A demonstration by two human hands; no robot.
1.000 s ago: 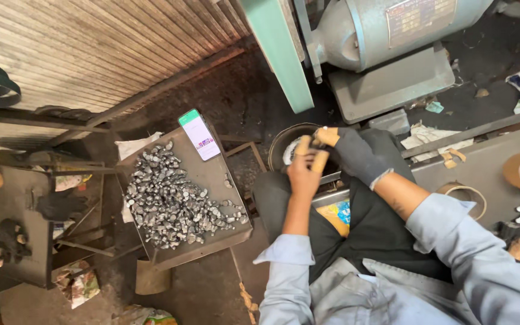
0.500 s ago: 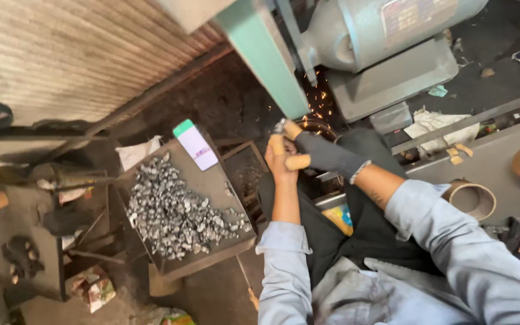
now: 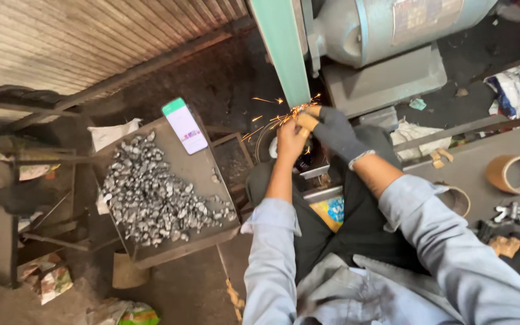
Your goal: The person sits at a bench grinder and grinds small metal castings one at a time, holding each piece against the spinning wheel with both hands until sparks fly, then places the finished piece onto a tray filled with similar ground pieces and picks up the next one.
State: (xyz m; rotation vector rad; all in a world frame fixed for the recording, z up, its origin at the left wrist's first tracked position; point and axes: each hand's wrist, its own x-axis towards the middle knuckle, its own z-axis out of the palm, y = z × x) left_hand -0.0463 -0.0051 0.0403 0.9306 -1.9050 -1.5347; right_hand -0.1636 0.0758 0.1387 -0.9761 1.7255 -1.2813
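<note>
Right at the green sanding belt (image 3: 284,54), both hands are pressed in close together and orange sparks (image 3: 281,117) are flying off to the left. The bare left hand (image 3: 291,137) is curled, fingers pinched round a small workpiece (image 3: 306,119) that is mostly hidden between the hands, so its shape cannot be made out. The right hand (image 3: 332,129), in a dark knitted glove, is closed on the same spot from the other side, its fingertips meeting the left hand's just below the belt's lower end. Both forearms come up from light blue-grey sleeves (image 3: 428,241), and the workpiece sits right against the belt where the sparks start.

Behind the belt stands a big grey electric motor (image 3: 392,24) on a grey metal base (image 3: 383,81). Off to the left, well apart from the hands, a shallow dark metal tray (image 3: 203,165) sits tilted, heaped with small silvery metal pieces (image 3: 151,192). A smartphone with a lit white and green screen (image 3: 185,126) lies on the tray's upper corner, just beside the heap. On the right, a grey bench (image 3: 482,150) carries a brown roll of tape (image 3: 517,174), with a second ring of tape (image 3: 455,200) near the right elbow. A corrugated metal shutter (image 3: 79,42) fills the upper left.
</note>
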